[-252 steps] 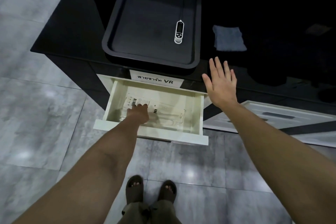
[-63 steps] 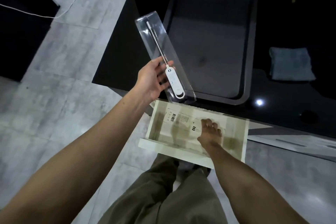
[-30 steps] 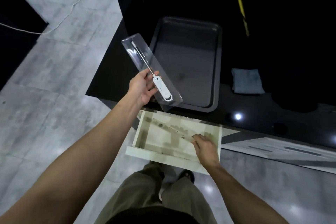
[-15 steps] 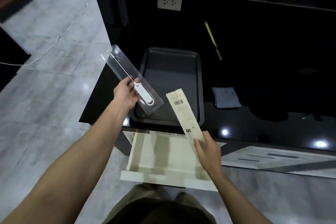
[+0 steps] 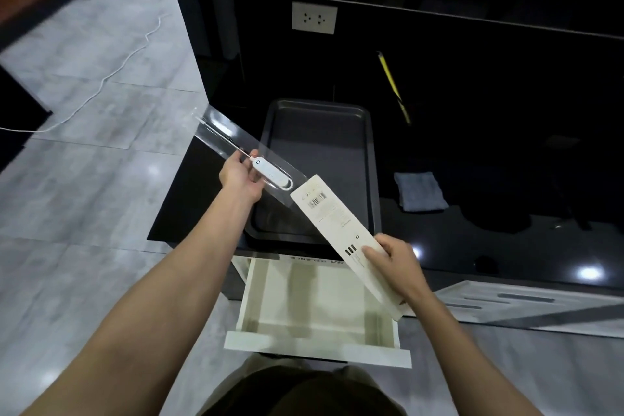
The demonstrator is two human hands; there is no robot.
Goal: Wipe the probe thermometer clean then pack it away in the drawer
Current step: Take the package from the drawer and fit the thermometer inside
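Note:
The white probe thermometer [image 5: 273, 176] lies inside a clear plastic tray [image 5: 236, 142], which my left hand [image 5: 240, 176] grips at its side above the counter's left edge. My right hand [image 5: 393, 262] holds a long white cardboard sleeve [image 5: 337, 216] by its lower part. The sleeve slants up and left, and its top end with the barcode meets the lower end of the clear tray. Below both hands the cream drawer [image 5: 317, 344] stands pulled out with nothing visible inside.
A black baking tray [image 5: 369, 159] sits on the black counter [image 5: 472, 246] behind my hands. A folded grey cloth [image 5: 420, 191] lies to its right. A yellow pencil [image 5: 393, 86] lies further back. A white cable [image 5: 111, 71] runs over the grey tiled floor at left.
My right hand has lifted the cardboard sleeve out of the drawer and up to the end of the clear tray. My left hand keeps its hold on the tray.

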